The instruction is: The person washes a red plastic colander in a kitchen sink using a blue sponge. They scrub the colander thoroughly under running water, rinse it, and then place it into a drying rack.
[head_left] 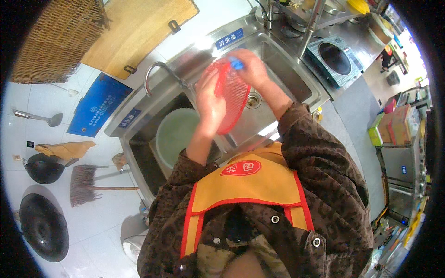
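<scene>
A red mesh plastic basket [234, 100] is tilted on its side over the right part of a stainless steel double sink [240, 135]. My left hand [211, 100] grips its near left side, the fingers lying along the red rim. At the basket's top, my right hand [248, 67] is closed on a small blue object [236, 64], blurred, perhaps a scrubber or cloth, against the mesh. A drain strainer [253, 100] shows in the basin below. In the left basin stands a pale green round tub [174, 133], partly hidden by my left forearm.
A curved faucet [153, 74] rises behind the left basin. Right of the sink, an induction cooker [334, 59] sits on a steel counter. Cutting boards [139, 31], a wok [44, 227] and a mop [83, 186] are along the tiled wall at left.
</scene>
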`<act>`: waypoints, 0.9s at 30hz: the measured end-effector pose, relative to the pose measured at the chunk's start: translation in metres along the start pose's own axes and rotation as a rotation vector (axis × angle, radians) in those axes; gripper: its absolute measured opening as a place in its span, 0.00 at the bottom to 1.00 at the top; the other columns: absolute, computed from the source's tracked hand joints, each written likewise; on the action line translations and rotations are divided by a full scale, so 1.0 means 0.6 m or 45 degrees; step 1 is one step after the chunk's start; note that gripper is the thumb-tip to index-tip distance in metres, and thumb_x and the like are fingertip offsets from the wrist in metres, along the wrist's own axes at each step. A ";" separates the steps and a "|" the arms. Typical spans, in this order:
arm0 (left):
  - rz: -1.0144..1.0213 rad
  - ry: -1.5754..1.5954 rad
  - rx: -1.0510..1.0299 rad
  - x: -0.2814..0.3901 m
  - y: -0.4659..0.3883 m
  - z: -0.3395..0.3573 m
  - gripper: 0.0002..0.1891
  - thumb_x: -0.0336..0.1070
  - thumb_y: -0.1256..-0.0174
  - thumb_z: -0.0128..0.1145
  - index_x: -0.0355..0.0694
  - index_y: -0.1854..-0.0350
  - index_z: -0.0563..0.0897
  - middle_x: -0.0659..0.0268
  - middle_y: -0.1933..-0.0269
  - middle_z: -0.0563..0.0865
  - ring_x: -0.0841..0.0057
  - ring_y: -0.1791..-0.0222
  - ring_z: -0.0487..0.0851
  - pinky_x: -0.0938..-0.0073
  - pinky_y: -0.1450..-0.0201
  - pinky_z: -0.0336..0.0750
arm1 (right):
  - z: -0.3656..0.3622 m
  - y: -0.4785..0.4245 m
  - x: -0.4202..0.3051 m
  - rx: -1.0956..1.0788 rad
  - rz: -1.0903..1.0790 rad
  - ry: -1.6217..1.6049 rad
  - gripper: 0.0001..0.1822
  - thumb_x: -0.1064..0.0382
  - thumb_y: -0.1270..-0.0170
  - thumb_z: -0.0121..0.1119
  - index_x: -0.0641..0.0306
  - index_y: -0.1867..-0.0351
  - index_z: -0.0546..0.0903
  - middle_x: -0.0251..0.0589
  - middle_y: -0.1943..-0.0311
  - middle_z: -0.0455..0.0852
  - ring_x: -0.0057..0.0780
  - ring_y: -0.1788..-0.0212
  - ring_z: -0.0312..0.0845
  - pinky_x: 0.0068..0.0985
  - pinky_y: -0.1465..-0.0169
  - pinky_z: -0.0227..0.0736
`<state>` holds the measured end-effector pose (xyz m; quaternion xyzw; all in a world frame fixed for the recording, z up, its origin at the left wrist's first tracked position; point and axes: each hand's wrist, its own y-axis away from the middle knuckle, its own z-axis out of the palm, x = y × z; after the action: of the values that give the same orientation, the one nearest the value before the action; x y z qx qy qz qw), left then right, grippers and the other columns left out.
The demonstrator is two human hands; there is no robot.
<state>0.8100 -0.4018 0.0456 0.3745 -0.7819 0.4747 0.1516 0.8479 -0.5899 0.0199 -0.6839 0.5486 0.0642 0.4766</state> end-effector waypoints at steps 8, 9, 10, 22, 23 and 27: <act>-0.156 0.128 0.112 -0.014 0.019 0.004 0.24 0.15 0.47 0.54 0.37 0.45 0.84 0.55 0.40 0.84 0.56 0.36 0.78 0.61 0.31 0.68 | 0.004 0.014 -0.098 0.014 -0.435 0.019 0.23 0.69 0.49 0.65 0.56 0.47 0.83 0.47 0.49 0.85 0.49 0.43 0.79 0.39 0.39 0.74; -0.178 0.180 0.131 -0.014 0.019 0.005 0.25 0.15 0.47 0.54 0.37 0.45 0.84 0.55 0.40 0.84 0.56 0.36 0.78 0.60 0.31 0.68 | 0.007 0.022 -0.100 0.027 -0.431 0.013 0.23 0.69 0.48 0.65 0.56 0.47 0.83 0.48 0.49 0.85 0.49 0.43 0.79 0.39 0.39 0.74; -0.133 0.187 0.099 -0.014 0.018 0.003 0.25 0.14 0.47 0.54 0.37 0.44 0.84 0.55 0.40 0.83 0.56 0.35 0.78 0.61 0.30 0.68 | 0.012 0.027 -0.098 0.040 -0.428 0.004 0.23 0.69 0.48 0.65 0.57 0.47 0.83 0.48 0.49 0.85 0.49 0.43 0.79 0.39 0.39 0.74; -0.261 -0.006 -0.114 -0.028 0.043 -0.001 0.29 0.17 0.41 0.50 0.37 0.34 0.75 0.50 0.36 0.79 0.54 0.31 0.72 0.61 0.29 0.66 | 0.011 0.033 -0.110 0.020 -0.277 0.073 0.17 0.69 0.51 0.66 0.60 0.55 0.85 0.49 0.57 0.86 0.49 0.47 0.81 0.40 0.43 0.76; -0.306 0.049 -0.132 -0.028 0.038 -0.009 0.29 0.16 0.41 0.50 0.37 0.34 0.76 0.50 0.36 0.79 0.54 0.31 0.73 0.61 0.29 0.66 | 0.021 0.036 -0.128 -0.060 -0.440 0.057 0.18 0.68 0.53 0.67 0.59 0.56 0.86 0.48 0.59 0.87 0.47 0.47 0.81 0.40 0.44 0.76; -0.285 0.213 -0.157 0.002 0.018 -0.014 0.29 0.15 0.41 0.48 0.36 0.34 0.76 0.50 0.35 0.79 0.56 0.32 0.74 0.62 0.28 0.66 | 0.016 0.023 -0.068 0.054 -0.254 -0.006 0.20 0.69 0.48 0.66 0.62 0.50 0.84 0.52 0.51 0.85 0.52 0.46 0.80 0.39 0.42 0.75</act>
<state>0.8002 -0.3923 0.0436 0.4084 -0.7475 0.4356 0.2909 0.8251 -0.5542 0.0315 -0.7247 0.4779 0.0065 0.4964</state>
